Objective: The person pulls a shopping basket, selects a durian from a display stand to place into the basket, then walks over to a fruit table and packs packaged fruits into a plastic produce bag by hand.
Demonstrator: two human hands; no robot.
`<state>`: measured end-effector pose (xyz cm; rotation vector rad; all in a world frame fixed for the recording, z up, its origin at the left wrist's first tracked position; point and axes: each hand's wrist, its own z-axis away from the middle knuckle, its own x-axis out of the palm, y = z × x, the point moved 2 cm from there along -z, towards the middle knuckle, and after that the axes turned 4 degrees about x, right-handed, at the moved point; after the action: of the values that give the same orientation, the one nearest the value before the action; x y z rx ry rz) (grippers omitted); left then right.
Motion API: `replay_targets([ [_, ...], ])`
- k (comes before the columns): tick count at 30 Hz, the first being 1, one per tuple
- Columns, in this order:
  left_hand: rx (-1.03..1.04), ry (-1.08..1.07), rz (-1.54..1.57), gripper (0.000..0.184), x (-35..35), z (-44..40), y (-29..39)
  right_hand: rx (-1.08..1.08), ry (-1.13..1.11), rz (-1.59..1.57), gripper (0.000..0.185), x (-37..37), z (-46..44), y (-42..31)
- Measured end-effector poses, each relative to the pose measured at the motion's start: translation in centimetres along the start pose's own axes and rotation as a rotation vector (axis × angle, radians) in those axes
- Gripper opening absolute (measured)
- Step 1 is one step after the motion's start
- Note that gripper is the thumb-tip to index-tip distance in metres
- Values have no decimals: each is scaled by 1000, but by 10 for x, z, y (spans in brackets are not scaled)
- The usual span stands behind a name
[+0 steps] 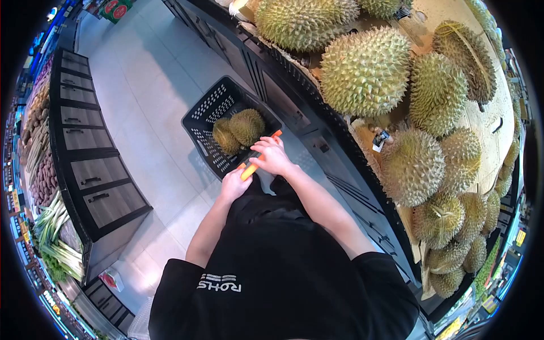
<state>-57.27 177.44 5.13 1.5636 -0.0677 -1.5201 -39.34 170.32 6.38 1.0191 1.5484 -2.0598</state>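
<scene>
My left hand [234,185] is closed round the near-left end of an orange and yellow handlebar [248,171]. Further along the same bar, my right hand [271,155] has its fingers wrapped over it, with an orange end showing just past them. The bar runs along the near side of a black plastic basket [195,122] with perforated walls. Inside lie two durians [247,127], side by side at the near right of the basket. How the bar joins the basket is hidden behind my hands.
On my right, a display stand holds several large durians [365,71] on cardboard [498,150]. Its dark cabinet side [283,99] runs close along the basket. To the left stands a vegetable counter [93,164] with leeks [59,241]. Pale floor tiles [150,73] lie between.
</scene>
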Motion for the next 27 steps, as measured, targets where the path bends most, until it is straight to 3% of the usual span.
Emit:
replay_targets([
  [9,88,-12,9,27,-2,-8,-12,-21,21,5,44,-3,-9,-2],
  [19,-64,-176,92,30,-21,-16,-13,66,41,17,45,-3,-20,-14],
  [22,12,-155,59,31,-19,-16,-21,92,233,53,41,0,-18,-19],
  [24,116,-104,80,32,-13,-19,-30,-27,546,130,26,-9,-16,-29],
  [25,109,-98,87,33,-15,-19,-30,62,551,96,24,-9,-13,-34],
  [27,108,-148,70,34,-17,-18,-33,153,615,106,43,5,-5,-37],
])
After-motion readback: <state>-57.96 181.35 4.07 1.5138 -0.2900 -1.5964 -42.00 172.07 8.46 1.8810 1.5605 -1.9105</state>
